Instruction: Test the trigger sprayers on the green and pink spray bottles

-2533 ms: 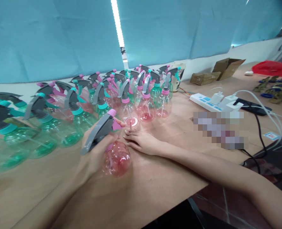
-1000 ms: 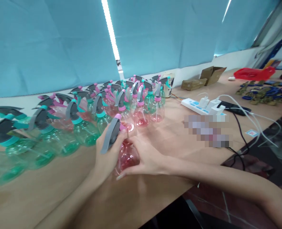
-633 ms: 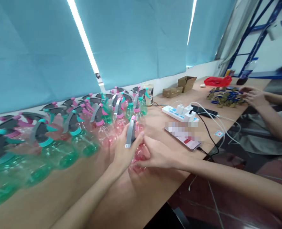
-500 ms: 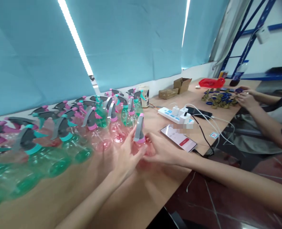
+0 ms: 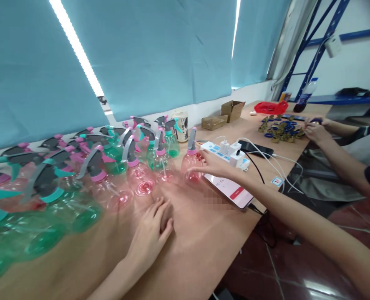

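A clear pink spray bottle (image 5: pixel 188 166) with a grey trigger head and pink collar stands upright beside the power strip. My right hand (image 5: pixel 210 163) is closed round its right side, fingers partly hidden behind it. My left hand (image 5: pixel 152 225) holds nothing and lies on the tabletop, its fingers loosely bent and thumb apart. Just beyond it is another pink spray bottle (image 5: pixel 140 179). To the left stand several more, pink and green, including a green spray bottle (image 5: pixel 74 204) with a turquoise collar.
A phone (image 5: pixel 231 193) lies below my right forearm, near the white power strip (image 5: pixel 214 152) and its cables. Behind are a paper cup (image 5: pixel 182 127) and cardboard boxes (image 5: pixel 214 122). At the right, a co-worker's hands (image 5: pixel 316 129) are by a pile of brass-and-blue parts (image 5: pixel 280 131) and a red tray (image 5: pixel 270 108).
My left hand has come off the pink spray bottle and dropped to the table at the near left. With my right hand on it, the bottle has moved farther back toward the power strip.
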`<state>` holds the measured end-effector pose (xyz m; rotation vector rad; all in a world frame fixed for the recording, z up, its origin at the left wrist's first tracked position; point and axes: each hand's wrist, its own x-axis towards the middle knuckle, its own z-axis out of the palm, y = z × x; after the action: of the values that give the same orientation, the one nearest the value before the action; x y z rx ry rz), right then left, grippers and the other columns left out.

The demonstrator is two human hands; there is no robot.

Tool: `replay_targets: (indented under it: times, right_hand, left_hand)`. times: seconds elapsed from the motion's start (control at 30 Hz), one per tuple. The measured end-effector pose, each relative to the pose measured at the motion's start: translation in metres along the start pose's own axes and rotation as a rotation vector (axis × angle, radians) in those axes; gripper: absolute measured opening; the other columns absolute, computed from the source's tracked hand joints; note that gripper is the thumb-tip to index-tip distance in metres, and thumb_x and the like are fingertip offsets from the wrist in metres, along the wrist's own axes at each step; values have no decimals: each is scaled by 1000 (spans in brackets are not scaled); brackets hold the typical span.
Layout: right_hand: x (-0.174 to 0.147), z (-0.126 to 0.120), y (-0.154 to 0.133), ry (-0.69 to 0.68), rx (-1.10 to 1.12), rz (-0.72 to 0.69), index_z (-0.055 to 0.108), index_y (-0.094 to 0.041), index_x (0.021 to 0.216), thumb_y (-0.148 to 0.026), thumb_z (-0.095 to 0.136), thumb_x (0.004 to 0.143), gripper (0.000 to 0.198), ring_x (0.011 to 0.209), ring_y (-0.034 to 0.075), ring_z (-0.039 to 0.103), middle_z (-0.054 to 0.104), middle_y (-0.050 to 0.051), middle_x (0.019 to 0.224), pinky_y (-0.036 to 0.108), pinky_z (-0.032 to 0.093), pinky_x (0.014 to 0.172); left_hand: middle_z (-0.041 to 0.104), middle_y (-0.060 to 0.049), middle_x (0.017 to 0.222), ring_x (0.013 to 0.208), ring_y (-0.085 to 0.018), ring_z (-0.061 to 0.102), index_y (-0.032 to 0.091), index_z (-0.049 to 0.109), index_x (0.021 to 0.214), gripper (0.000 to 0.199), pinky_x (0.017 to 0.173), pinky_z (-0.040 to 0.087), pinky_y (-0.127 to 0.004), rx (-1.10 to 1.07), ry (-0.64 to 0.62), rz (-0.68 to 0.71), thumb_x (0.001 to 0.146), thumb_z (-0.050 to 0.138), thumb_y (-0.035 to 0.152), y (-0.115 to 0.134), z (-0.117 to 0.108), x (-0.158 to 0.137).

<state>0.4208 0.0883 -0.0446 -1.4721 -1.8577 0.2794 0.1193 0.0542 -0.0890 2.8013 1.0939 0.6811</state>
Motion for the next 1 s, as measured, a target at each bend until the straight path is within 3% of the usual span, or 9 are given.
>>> replay_targets:
  times: [0.3,0.53,0.63,0.73,0.8,0.87,1.0]
  right_hand:
    - [37,13,11,31,13,-47,54,-15,131,-43,72,80,60,122,31,52,58,16,130,46,41,100]
    - [47,17,3,56,8,-49,56,-15,125,-41,73,80,55,120,33,54,60,16,126,47,42,100]
    - [33,17,-13,206,-42,70,57,-14,120,-39,73,79,51,115,34,56,61,19,123,49,44,95]
    - [7,15,-37,408,-56,200,60,-14,105,-40,71,80,38,96,30,62,66,16,107,43,49,81]
    - [-9,18,-56,340,0,152,61,-18,87,-39,67,84,22,77,22,62,68,7,86,35,48,71]
    - [-21,29,-76,167,92,85,60,-18,74,-36,62,89,23,69,16,60,67,3,74,29,46,66]
    - [-33,74,-115,-247,299,49,60,-17,69,-36,70,85,26,65,13,59,65,0,70,25,44,61]
  left_hand:
    - [63,-16,131,124,-32,59,15,58,126,38,99,53,-52,125,6,50,93,45,26,0,5,-2]
    - [62,-19,131,124,-35,58,12,57,126,37,98,52,-56,91,-11,50,93,45,25,3,4,-2]
    - [64,-16,128,121,-32,60,16,58,122,33,97,53,-53,22,0,28,92,47,25,3,1,-1]
    - [66,-13,122,114,-28,64,19,59,117,26,93,56,-47,-76,69,36,93,49,23,6,-3,-2]
    - [67,-11,116,109,-25,66,19,59,112,22,91,57,-43,-130,165,116,93,49,18,11,-7,-2]
    - [67,-10,110,106,-22,66,18,59,109,22,90,56,-38,-177,267,249,91,50,10,19,-11,-5]
    - [70,-11,108,109,-20,62,15,61,108,33,95,51,-34,-208,412,555,82,53,-3,42,-18,-19]
